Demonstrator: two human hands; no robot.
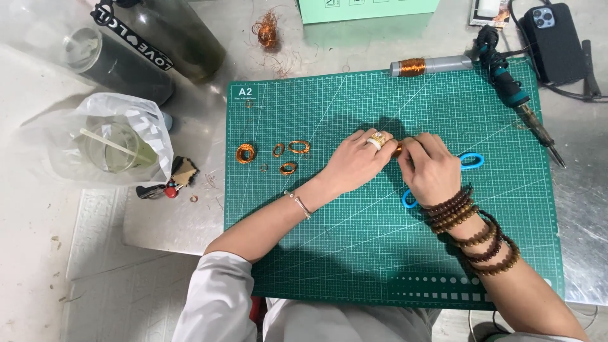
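Pinching a small coil of thin copper wire (397,151) between them, your left hand (356,163) and right hand (430,168) meet over the middle of the green gridded cutting mat (380,253), both closed on it. It looks light, springy and easily deformed, so grip its rim gently, fingertips only.

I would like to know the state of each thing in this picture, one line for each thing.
left hand: closed on a small copper coil, ring on one finger
right hand: closed on the same coil
small copper coil: pinched between both hands, mostly hidden
copper wire rings: loose on the mat
blue scissors: flat, partly under the right hand
soldering iron: lying down, unheld
wire spool: on its side
cutting mat: flat on the table
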